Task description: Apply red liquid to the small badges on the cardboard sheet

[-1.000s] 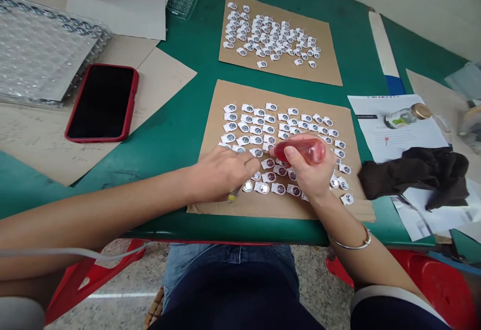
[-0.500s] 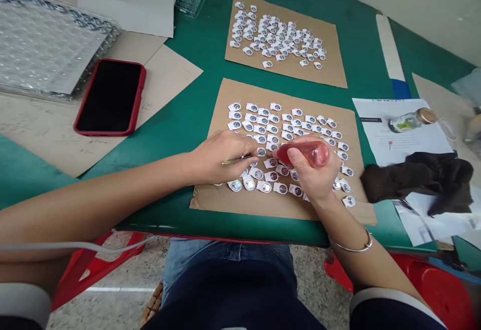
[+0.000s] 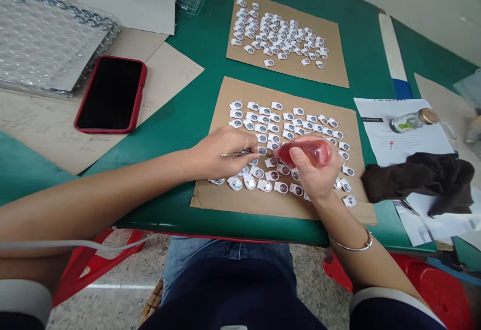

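Note:
Over the nearer cardboard sheet (image 3: 255,206), my left hand (image 3: 216,152) is closed around a thin metal tool (image 3: 236,154); its exact kind is unclear. My right hand (image 3: 317,179) wraps around a red translucent squeeze bottle (image 3: 310,153), tilted so its narrow tip points left and down. The tip is close to the left fingertips, among rows of small white tags with round dark emblems (image 3: 265,186). Some tags beneath both hands are hidden. Whether the bottle's tip touches a tag, I cannot tell.
A second cardboard sheet (image 3: 287,74) bearing similar tags lies farther back. Left are a red-cased phone (image 3: 110,94), brown paper (image 3: 173,64) and bubble wrap (image 3: 41,44). On the right sit a dark cloth (image 3: 417,177), printed paper (image 3: 398,144) and a small glass jar (image 3: 409,120).
The metal tool in my left hand has turned slightly to lie more level. The bottle stays in my right hand, almost unmoved, and the whole view has shifted a little.

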`<state>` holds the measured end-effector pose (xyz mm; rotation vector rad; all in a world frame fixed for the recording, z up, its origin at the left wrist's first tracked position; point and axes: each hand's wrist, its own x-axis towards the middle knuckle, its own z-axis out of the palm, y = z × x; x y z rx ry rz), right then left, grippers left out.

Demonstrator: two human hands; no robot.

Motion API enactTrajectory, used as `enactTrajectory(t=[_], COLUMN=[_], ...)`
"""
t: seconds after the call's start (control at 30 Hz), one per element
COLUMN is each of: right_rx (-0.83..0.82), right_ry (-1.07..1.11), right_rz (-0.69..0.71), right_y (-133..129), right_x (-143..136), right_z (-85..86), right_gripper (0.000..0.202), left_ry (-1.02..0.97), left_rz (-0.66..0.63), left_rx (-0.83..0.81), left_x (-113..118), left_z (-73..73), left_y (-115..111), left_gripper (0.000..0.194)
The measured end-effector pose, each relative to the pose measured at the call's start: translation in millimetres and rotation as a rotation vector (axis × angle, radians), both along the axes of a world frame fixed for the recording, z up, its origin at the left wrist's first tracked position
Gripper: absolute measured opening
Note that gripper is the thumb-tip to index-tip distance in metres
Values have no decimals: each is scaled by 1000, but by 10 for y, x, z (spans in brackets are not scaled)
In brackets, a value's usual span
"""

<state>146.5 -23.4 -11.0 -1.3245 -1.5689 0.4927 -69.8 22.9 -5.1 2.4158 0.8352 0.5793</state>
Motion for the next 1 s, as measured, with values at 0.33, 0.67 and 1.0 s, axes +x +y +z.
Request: enactTrajectory(t=[0.33, 0.67, 1.0], right_rx=[-32, -56, -52], right_ry=[33, 23, 62], right_rz=[12, 47, 62], right_y=[-8, -25, -25], right_x=[-4, -3, -44], right_z=[-16, -46, -49], right_gripper=[14, 13, 14], left_ry=[-38, -133, -173], left_rz=[34, 83, 130], left_rx=[-110, -353, -437], left_x=[-4, -1, 10], left_z=[21, 12, 14], left_y=[33, 106, 151], left_gripper=[11, 11, 9])
